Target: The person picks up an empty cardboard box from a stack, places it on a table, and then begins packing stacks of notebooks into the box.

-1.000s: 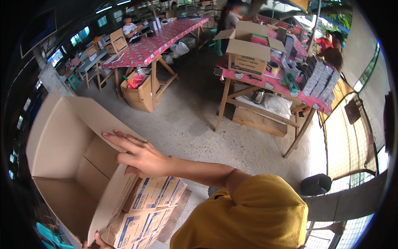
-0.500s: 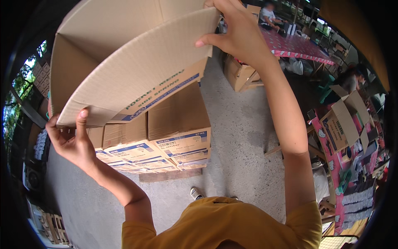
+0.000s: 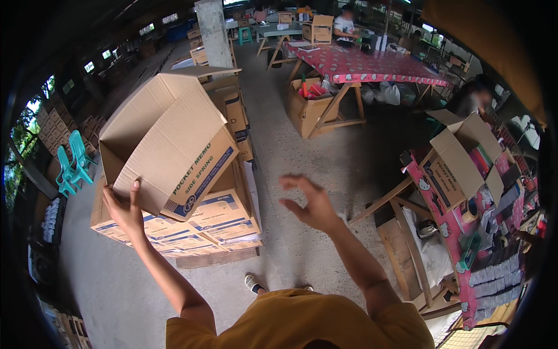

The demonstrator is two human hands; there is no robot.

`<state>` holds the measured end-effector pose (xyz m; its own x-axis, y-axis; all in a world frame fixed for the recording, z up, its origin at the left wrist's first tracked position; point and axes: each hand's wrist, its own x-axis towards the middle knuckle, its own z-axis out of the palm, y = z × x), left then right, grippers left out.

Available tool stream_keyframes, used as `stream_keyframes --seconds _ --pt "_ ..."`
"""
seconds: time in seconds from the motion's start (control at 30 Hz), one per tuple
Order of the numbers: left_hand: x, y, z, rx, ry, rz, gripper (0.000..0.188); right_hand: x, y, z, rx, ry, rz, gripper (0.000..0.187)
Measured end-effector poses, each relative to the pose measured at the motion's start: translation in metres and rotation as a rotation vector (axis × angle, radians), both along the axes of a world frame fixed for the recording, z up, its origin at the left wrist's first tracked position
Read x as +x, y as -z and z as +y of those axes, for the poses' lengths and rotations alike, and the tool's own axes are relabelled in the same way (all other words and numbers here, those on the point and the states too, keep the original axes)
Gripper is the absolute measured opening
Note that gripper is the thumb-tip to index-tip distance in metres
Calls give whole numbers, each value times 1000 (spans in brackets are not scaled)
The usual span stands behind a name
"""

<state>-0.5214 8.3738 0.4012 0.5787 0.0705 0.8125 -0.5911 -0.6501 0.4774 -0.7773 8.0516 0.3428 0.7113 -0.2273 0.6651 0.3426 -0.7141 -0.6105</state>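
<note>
An open cardboard box (image 3: 174, 145) with raised flaps sits tilted on top of a stack of closed cartons (image 3: 218, 215). My left hand (image 3: 125, 209) grips the near left corner of its front flap, thumb on the outer face and fingers behind the edge. Out over the floor, to the right of the stack, my right hand (image 3: 311, 203) is apart from the box, holding nothing, its fingers spread and slightly blurred. The inside of the box is mostly hidden by the front flap.
A wooden pallet (image 3: 218, 257) lies under the stack. To the right stands a pink-covered table (image 3: 430, 192) with an open carton (image 3: 459, 168). Ahead are another pink table (image 3: 372, 64), a filled box (image 3: 314, 107), a concrete pillar (image 3: 214, 35) and a seated person. Green chairs (image 3: 78, 157) stand left.
The box has come down from in front of me onto the stack. My right hand has let go of its flap and moved down and back; my left still holds its corner.
</note>
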Motion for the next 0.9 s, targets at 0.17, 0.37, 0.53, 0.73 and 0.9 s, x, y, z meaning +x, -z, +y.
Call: stream_keyframes --seconds 0.17,0.37,0.53,0.73,0.9 --pt "1 -1 -77 85 13 -101 78 -186 298 -22 -135 154 1431 73" --pt "-12 -33 -89 521 -452 21 81 -541 523 53 1232 934 1660 61" --pt "-15 -67 -160 679 -224 173 86 -629 507 60 1705 1211 1337 36" --pt "-18 -50 -195 689 -283 69 73 -514 486 9 1601 1019 869 28" --pt "-45 -25 -162 631 -224 -352 62 -349 451 -34 1445 652 937 37"
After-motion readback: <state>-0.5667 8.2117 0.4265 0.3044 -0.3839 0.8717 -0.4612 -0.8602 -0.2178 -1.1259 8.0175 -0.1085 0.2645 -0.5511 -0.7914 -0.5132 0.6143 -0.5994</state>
